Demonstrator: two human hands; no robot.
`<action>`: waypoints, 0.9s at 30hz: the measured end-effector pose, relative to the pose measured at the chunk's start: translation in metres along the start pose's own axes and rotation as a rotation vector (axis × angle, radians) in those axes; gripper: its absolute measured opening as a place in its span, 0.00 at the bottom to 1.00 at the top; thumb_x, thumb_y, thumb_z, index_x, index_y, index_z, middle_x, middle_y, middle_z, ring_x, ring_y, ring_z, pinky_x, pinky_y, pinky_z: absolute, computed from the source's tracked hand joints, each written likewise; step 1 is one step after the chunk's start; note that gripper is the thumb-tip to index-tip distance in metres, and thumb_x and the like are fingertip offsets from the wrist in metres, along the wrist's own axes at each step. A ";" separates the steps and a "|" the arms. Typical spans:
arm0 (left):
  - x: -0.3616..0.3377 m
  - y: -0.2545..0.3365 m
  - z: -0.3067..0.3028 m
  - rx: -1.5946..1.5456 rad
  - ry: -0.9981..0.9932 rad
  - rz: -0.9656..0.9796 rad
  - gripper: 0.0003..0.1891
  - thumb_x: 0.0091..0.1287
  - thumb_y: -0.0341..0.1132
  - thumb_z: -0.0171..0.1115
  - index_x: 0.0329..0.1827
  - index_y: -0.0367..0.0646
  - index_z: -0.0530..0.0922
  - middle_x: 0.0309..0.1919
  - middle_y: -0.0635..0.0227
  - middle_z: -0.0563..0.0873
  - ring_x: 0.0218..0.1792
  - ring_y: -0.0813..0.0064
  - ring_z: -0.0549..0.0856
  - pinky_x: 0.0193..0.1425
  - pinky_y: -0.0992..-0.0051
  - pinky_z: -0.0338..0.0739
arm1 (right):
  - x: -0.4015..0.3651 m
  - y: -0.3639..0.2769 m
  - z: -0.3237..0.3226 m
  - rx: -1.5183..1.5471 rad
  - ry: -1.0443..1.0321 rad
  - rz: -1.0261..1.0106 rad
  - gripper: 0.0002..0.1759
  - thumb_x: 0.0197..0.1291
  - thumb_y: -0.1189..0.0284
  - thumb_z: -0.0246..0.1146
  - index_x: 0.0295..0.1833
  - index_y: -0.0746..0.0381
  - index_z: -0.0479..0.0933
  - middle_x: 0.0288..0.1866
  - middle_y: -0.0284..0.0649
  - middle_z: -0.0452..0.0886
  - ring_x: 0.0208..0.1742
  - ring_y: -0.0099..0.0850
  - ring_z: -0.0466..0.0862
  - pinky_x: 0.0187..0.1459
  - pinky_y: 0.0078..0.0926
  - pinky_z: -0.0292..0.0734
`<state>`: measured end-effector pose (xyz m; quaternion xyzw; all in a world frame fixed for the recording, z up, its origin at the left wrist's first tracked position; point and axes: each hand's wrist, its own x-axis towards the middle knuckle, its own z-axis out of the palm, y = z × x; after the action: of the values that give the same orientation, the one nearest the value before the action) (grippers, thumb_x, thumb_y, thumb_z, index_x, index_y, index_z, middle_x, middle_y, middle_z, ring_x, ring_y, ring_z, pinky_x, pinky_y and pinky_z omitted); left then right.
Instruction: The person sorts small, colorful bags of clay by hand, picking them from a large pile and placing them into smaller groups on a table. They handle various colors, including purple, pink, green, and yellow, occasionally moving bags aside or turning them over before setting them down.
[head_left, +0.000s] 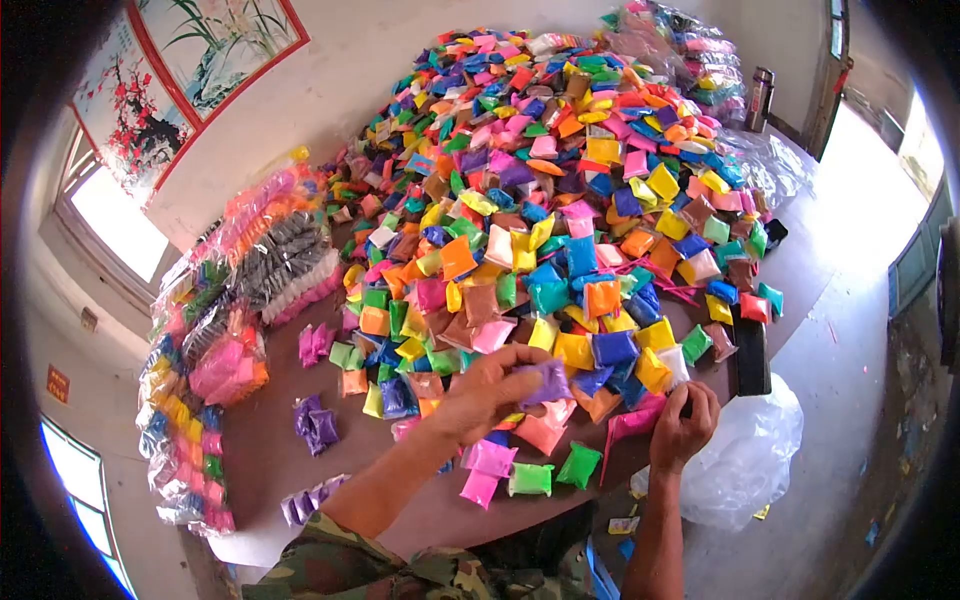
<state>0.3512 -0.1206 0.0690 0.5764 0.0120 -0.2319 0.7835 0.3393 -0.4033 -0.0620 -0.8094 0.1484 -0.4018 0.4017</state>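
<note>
My left hand [492,392] is closed on a small purple packet [548,382], pinched between thumb and fingers above the front of the pile. On the right, my right hand [686,428] is curled with its fingertips together beside a white packet [674,366]; whether it grips anything is hidden. Below the hands lie pink packets [490,457] and two green packets [530,479] near the table's front edge. A pink plastic piece with a thin stem [630,424] lies just left of my right hand. Around them rises a large heap of colourful packets [560,220].
Bundled bags of packets [290,260] line the table's left side. Small purple groups [316,425] lie on the brown tabletop [262,440]. A black box-like object [751,355] stands at the right edge, above a clear plastic bag [745,460]. A thermos [760,98] stands at the back.
</note>
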 end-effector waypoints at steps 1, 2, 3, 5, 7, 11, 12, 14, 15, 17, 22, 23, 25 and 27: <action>-0.004 -0.007 0.010 0.041 0.022 0.012 0.24 0.74 0.37 0.74 0.68 0.40 0.78 0.54 0.66 0.88 0.51 0.75 0.89 0.54 0.71 0.90 | 0.000 0.000 0.000 -0.005 0.002 0.000 0.05 0.68 0.78 0.67 0.43 0.69 0.85 0.48 0.48 0.87 0.50 0.44 0.86 0.55 0.39 0.82; -0.006 -0.015 0.014 0.165 0.005 0.033 0.22 0.74 0.35 0.74 0.67 0.40 0.79 0.53 0.67 0.89 0.50 0.76 0.89 0.53 0.71 0.90 | 0.000 -0.001 0.000 0.002 0.006 0.002 0.04 0.67 0.78 0.67 0.42 0.69 0.85 0.47 0.48 0.87 0.50 0.45 0.86 0.55 0.41 0.81; -0.008 -0.021 0.018 0.290 -0.017 0.054 0.20 0.74 0.33 0.74 0.66 0.40 0.80 0.51 0.67 0.90 0.49 0.78 0.89 0.52 0.72 0.90 | 0.001 -0.001 0.001 0.008 0.013 0.005 0.04 0.66 0.78 0.68 0.41 0.68 0.85 0.46 0.48 0.88 0.50 0.46 0.86 0.56 0.43 0.80; -0.018 -0.025 0.024 0.353 -0.005 0.085 0.17 0.72 0.30 0.75 0.61 0.38 0.83 0.48 0.66 0.91 0.45 0.77 0.91 0.52 0.73 0.90 | 0.002 -0.001 0.002 0.013 0.026 -0.007 0.04 0.65 0.78 0.68 0.39 0.68 0.85 0.45 0.48 0.88 0.49 0.47 0.86 0.56 0.45 0.80; -0.032 -0.033 0.018 0.417 -0.001 0.091 0.16 0.72 0.28 0.75 0.60 0.37 0.84 0.47 0.65 0.91 0.45 0.76 0.91 0.52 0.73 0.90 | 0.001 0.002 0.003 0.007 0.038 -0.037 0.04 0.65 0.77 0.68 0.39 0.68 0.85 0.45 0.47 0.88 0.49 0.48 0.86 0.56 0.45 0.80; -0.073 -0.037 0.007 0.698 0.170 0.205 0.16 0.69 0.28 0.76 0.58 0.38 0.85 0.44 0.67 0.92 0.45 0.79 0.91 0.51 0.76 0.87 | 0.001 0.005 0.003 -0.035 0.039 -0.063 0.05 0.66 0.75 0.68 0.40 0.67 0.85 0.45 0.48 0.89 0.49 0.48 0.86 0.56 0.46 0.80; -0.084 -0.038 0.003 0.709 0.211 0.199 0.16 0.68 0.29 0.77 0.58 0.40 0.86 0.42 0.71 0.92 0.43 0.82 0.90 0.50 0.78 0.85 | 0.001 0.006 0.003 -0.045 0.031 -0.073 0.05 0.65 0.75 0.67 0.40 0.66 0.85 0.45 0.47 0.89 0.49 0.49 0.86 0.55 0.47 0.80; -0.102 -0.045 -0.009 0.631 0.270 0.174 0.17 0.69 0.31 0.77 0.59 0.41 0.86 0.41 0.73 0.90 0.41 0.85 0.86 0.47 0.78 0.83 | 0.001 0.007 0.004 -0.058 0.041 -0.075 0.05 0.65 0.75 0.67 0.40 0.66 0.86 0.45 0.46 0.89 0.49 0.49 0.86 0.55 0.47 0.80; -0.111 -0.049 -0.014 0.590 0.302 0.160 0.17 0.69 0.32 0.77 0.60 0.42 0.86 0.40 0.74 0.89 0.41 0.86 0.85 0.46 0.78 0.82 | 0.001 0.008 0.004 -0.064 0.043 -0.077 0.05 0.65 0.75 0.67 0.40 0.65 0.86 0.45 0.46 0.89 0.49 0.49 0.86 0.55 0.48 0.80; -0.130 -0.051 -0.018 0.524 0.341 0.142 0.17 0.71 0.31 0.74 0.60 0.40 0.85 0.41 0.75 0.88 0.41 0.85 0.84 0.48 0.79 0.81 | 0.000 0.008 0.001 -0.016 0.019 -0.045 0.05 0.65 0.76 0.67 0.40 0.66 0.86 0.46 0.46 0.89 0.49 0.47 0.87 0.56 0.44 0.81; -0.175 -0.056 -0.033 0.449 0.322 0.174 0.15 0.74 0.28 0.68 0.61 0.37 0.84 0.42 0.73 0.88 0.43 0.84 0.84 0.51 0.78 0.80 | 0.003 -0.013 -0.023 0.248 0.021 0.030 0.07 0.68 0.75 0.67 0.47 0.67 0.85 0.46 0.46 0.88 0.50 0.45 0.88 0.55 0.40 0.82; -0.181 -0.057 -0.033 0.463 0.321 0.168 0.15 0.74 0.28 0.68 0.61 0.37 0.84 0.42 0.73 0.88 0.43 0.84 0.84 0.51 0.78 0.81 | -0.001 -0.029 -0.031 0.272 0.046 0.008 0.07 0.68 0.75 0.67 0.48 0.67 0.85 0.46 0.46 0.88 0.51 0.45 0.88 0.55 0.40 0.82; -0.189 -0.056 -0.027 0.493 0.319 0.164 0.14 0.73 0.26 0.68 0.61 0.37 0.84 0.42 0.73 0.88 0.42 0.84 0.85 0.48 0.79 0.81 | -0.034 -0.071 -0.050 0.358 -0.139 -0.075 0.09 0.69 0.75 0.67 0.51 0.66 0.84 0.46 0.46 0.88 0.47 0.46 0.88 0.53 0.41 0.82; -0.192 -0.061 -0.020 0.500 0.306 0.180 0.14 0.73 0.25 0.69 0.61 0.38 0.85 0.42 0.72 0.89 0.42 0.83 0.86 0.47 0.79 0.82 | -0.077 -0.118 -0.069 0.419 -0.383 -0.111 0.10 0.70 0.74 0.68 0.53 0.65 0.85 0.47 0.44 0.88 0.46 0.40 0.87 0.52 0.37 0.83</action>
<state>0.1622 -0.0495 0.0625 0.7785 0.0215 -0.0678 0.6236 0.2278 -0.3214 0.0125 -0.7767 -0.0608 -0.2850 0.5584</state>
